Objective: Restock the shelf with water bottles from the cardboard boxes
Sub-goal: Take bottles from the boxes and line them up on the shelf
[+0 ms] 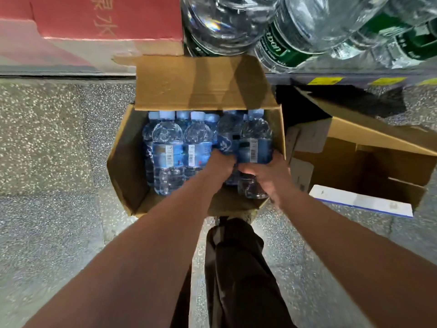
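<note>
Speckled grey floor (47, 138) spreads under everything we see. On it stands an open cardboard box (123, 166), its far flap (201, 81) folded up and back. Inside the box, small water bottles (168, 147) with pale blue caps and blue labels are packed along its far wall and left side.

Our left hand (218, 165) reaches into the box's right half, fingers curled round a logo bottle (227, 138) at its label. Our right hand (267, 172), just beside it, wraps the lower body of a barcode bottle (254, 143). The two held bottles touch each other. Whether they are lifted off the box's bottom we cannot tell.

Right of the box lies a second cardboard box (354, 143) with its flaps open. Beyond the box, a shelf (331, 78) with yellow tags on its edge carries large clear bottles (283, 43) with green labels. Beyond the box and to the left sits a red carton (106, 17). At the box's near side is a dark trouser leg (236, 268).
</note>
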Demonstrator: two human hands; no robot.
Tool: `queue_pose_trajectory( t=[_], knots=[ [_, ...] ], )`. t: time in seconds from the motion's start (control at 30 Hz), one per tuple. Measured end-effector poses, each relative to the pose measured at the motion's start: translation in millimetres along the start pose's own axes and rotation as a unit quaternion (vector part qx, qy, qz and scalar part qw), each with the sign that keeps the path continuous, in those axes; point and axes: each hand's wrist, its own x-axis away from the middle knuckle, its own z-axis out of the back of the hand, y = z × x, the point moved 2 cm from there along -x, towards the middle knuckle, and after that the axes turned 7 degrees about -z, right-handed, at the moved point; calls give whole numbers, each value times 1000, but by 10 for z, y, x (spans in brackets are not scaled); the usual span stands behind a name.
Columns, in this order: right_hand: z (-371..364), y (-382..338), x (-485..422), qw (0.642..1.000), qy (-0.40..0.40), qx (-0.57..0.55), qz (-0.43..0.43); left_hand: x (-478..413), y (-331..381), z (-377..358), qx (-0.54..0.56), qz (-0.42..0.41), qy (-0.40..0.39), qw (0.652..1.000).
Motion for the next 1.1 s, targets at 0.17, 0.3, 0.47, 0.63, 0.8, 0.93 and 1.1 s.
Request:
queue_pose_trajectory(
  t=[0.17,0.3,0.47,0.63,0.8,0.93,1.1],
  knots=[
    [69,-56,5,999,-48,-16,-18,4,-15,12,67,26,-23,997],
    [142,-71,29,995,-89,-18,-35,-62,-112,-14,71,33,-44,996],
    [194,-90,110,989,-145,-26,-22,-28,-245,-8,93,52,-82,991],
    [296,-125,281,974,-223,-38,-27,360,-124,112,120,59,-81,988],
    [402,-275,603,974,-225,-20,-11,758,-138,262,93,68,-38,993],
    [280,-496,942,979,-205,4,18,1153,-28,415,121,25,-13,992],
    [172,-713,1464,978,-202,-40,41,1659,40,744,142,-79,52,985]
  ],
)
